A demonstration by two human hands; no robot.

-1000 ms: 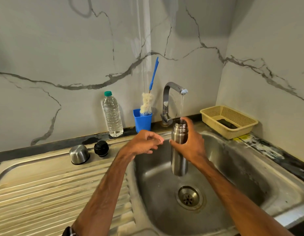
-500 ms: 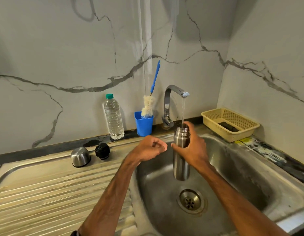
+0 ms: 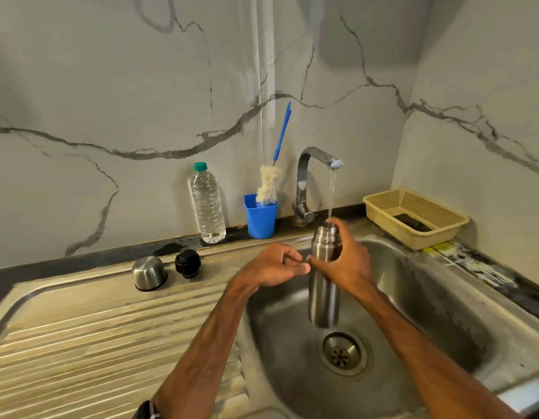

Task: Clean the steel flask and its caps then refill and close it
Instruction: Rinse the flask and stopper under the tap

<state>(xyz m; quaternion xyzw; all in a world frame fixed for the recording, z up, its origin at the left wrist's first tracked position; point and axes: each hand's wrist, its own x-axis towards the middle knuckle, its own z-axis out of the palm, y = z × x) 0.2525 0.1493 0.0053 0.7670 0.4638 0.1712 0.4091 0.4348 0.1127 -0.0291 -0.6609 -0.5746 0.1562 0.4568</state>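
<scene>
1 change: your empty, loosely curled left hand (image 3: 274, 264) nears the steel flask (image 3: 324, 297). Your right hand (image 3: 350, 264) still grips it under the running tap (image 3: 307, 164), so rinsing continues.

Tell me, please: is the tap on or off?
On. A thin stream of water runs from the tap down to the mouth of the flask, which the right hand holds upright over the sink.

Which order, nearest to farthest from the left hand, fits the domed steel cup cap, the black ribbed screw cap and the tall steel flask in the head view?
1. Tall steel flask, just right of the left hand.
2. Black ribbed screw cap, left, on the steel drainboard.
3. Domed steel cup cap, farther left, beside that cap.
</scene>
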